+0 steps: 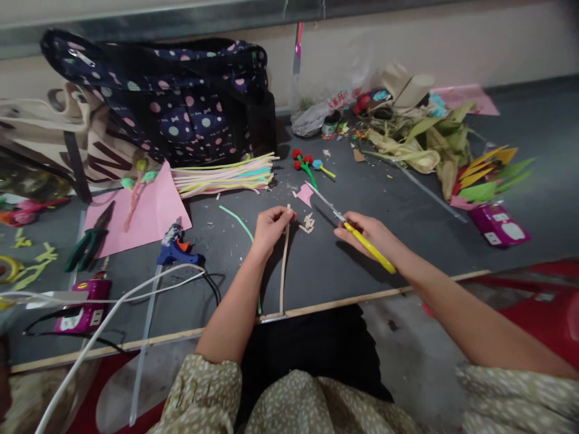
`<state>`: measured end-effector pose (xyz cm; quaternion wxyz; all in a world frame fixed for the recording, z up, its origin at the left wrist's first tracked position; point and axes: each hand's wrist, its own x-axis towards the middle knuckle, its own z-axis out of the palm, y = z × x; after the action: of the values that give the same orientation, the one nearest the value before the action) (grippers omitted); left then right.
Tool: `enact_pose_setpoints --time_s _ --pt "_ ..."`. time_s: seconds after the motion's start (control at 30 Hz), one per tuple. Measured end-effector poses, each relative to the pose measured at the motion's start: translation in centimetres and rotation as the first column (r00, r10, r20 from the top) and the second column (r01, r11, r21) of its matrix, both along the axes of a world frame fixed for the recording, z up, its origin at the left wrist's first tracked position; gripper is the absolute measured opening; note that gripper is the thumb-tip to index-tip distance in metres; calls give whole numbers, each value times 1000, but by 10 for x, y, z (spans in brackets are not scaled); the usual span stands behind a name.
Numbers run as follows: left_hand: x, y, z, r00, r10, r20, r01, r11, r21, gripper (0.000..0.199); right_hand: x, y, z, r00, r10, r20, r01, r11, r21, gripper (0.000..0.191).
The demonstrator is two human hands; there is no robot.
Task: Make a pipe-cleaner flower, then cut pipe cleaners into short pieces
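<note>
Pipe cleaner (284, 265): beige, left of the clippings (308, 223); likely light, bendable, hardly fragile; best pinched near the cut end.
Left hand (271, 228): pinching its upper end.
Scissors (350, 228): right of the clippings; likely rigid; hold by handles.
Right hand (379, 231): gripping the scissors.

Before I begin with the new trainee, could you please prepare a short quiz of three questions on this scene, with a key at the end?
1. Which grip holds the yellow-handled scissors?
2. True or false: the pale strip pinched by the left grip is apart from the scissors.
3. What colour are the ball-shaped tips on the green stems? A) white B) red C) purple

Key:
1. The right grip.
2. True.
3. B.
</note>
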<state>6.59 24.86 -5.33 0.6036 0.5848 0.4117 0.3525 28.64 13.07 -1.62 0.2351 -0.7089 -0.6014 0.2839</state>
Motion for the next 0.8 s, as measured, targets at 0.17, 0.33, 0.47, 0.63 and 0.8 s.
enact_pose_setpoints --time_s 0.17,0.33,0.47,0.63,0.8 --pt "-3 5 -9 989 64 -136 -29 968 248 32 -6 -8 -17 972 -167 -164 187 976 115 25" --pt "-2 7 -12 981 85 -172 -15 927 374 32 -10 -16 -23 955 -216 -202 256 946 198 23" --pt "7 19 -13 972 67 -225 38 901 432 30 -8 -16 -25 939 -227 -259 281 940 194 24" --pt "28 40 -9 913 72 -402 145 863 484 31 -8 -17 -25 936 -180 -303 249 945 210 26" --pt "32 40 1 884 39 -467 208 860 466 24 -6 -19 -21 927 -172 -333 250 945 210 29"
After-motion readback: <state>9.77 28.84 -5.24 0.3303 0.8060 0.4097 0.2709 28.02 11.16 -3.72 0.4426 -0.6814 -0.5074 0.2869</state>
